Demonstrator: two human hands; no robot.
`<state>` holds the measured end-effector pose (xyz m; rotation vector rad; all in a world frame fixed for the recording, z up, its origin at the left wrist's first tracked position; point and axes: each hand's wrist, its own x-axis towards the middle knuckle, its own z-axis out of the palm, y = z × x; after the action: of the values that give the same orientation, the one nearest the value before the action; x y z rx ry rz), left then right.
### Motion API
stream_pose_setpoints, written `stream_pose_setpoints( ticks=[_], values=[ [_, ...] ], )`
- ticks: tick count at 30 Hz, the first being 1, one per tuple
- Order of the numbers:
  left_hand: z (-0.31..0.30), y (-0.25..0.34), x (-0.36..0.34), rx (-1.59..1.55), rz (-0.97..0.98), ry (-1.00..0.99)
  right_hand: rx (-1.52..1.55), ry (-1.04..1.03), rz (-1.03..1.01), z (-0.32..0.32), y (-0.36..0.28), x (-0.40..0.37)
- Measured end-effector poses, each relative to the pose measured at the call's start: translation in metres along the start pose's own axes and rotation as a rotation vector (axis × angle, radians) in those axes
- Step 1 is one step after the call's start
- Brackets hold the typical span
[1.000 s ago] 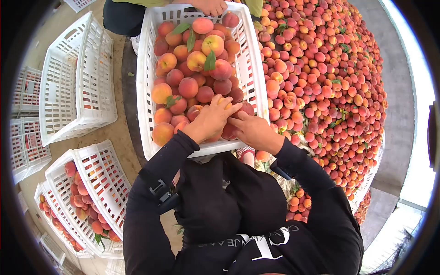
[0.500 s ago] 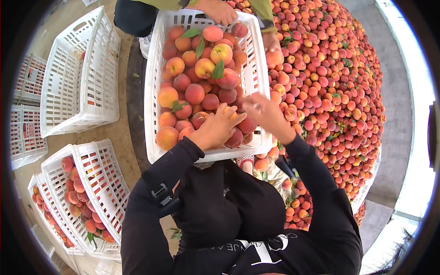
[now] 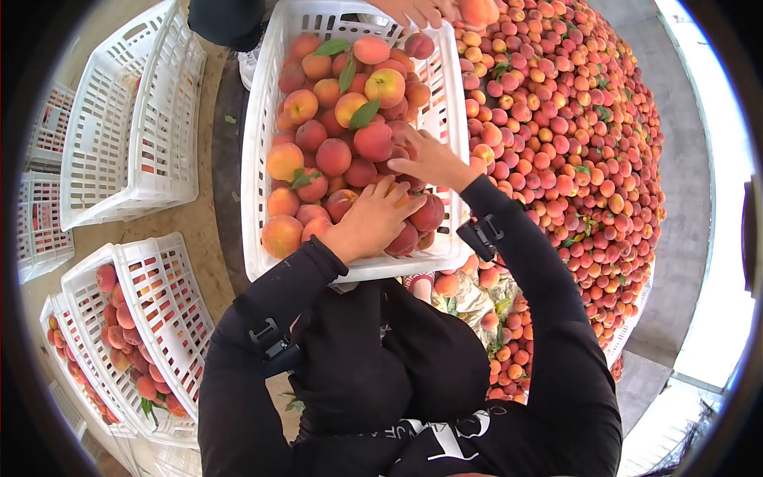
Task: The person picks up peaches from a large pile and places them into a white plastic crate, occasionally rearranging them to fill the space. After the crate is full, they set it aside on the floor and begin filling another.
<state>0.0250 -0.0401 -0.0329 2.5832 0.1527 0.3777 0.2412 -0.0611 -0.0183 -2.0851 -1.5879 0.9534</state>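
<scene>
A white slatted crate [image 3: 253, 159] holds many red and yellow peaches, some with green leaves. My left hand [image 3: 369, 222] lies over the peaches near the crate's front edge, its fingers bent and apart. Just above and to the right, my right hand [image 3: 433, 161] reaches over the crate's right side, fingers spread on peaches. Whatever lies under both palms is hidden. A leafy red peach [image 3: 373, 141] rests beside my right fingertips.
A co-worker's hand [image 3: 409, 9] is at the crate's far edge, near a peach [image 3: 478, 11]. To the right rises a large heap of peaches [image 3: 572, 159]. White crates [image 3: 163, 119] stand at left, with peach-filled crates [image 3: 171, 318] below them.
My right hand has moved left and up onto the peaches. My left hand stays nearly in place. The co-worker's hands have shifted up, a peach with them.
</scene>
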Motion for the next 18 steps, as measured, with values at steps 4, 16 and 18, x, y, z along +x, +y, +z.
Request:
stream_pose_setpoints(
  ticks=[4, 16, 18],
  values=[
    [-0.002, 0.000, 0.001, -0.060, 0.008, 0.039, -0.219, 0.205, -0.041, 0.029, -0.036, 0.004],
    [0.002, 0.001, -0.001, 0.020, -0.006, 0.037, -0.325, -0.100, 0.009, -0.032, -0.039, -0.009],
    [0.001, 0.001, 0.001, 0.029, 0.020, 0.010, -0.398, -0.194, 0.045, -0.039, -0.025, -0.021]
  ],
)
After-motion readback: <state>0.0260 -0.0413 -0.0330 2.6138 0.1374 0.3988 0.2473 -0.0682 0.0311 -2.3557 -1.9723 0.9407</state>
